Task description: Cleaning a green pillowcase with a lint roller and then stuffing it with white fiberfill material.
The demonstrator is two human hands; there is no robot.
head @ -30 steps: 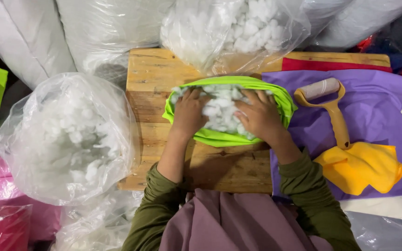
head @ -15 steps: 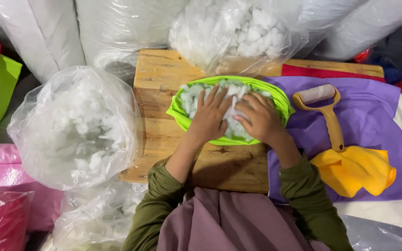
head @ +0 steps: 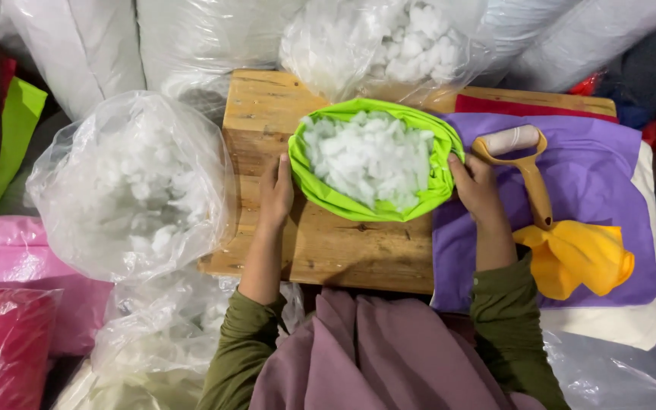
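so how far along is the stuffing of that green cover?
Looks done: the green cover on the wooden table is heaped with white filling to its rim. In hand: the left hand and right hand sit at opposite edges of the rim, off the filling; whether either has a grip is unclear. Left: the mouth is wide open, not closed. The lint roller lies unused on the purple cloth.

Table [head: 267, 114]: bare wood, matt, rough grain with knots. Cover [head: 328, 197]: lime green cloth, smooth, slight sheen. Filling [head: 370, 156]: white fibre, fluffy, matt clumps. Bag [head: 130, 182]: clear plastic film, glossy, creased. Roller [head: 529, 171]: yellow plastic handle, smooth; pale paper-like roll. Sheet [head: 601, 167]: purple cloth, matt. Rag [head: 578, 258]: yellow cloth, soft, matt.
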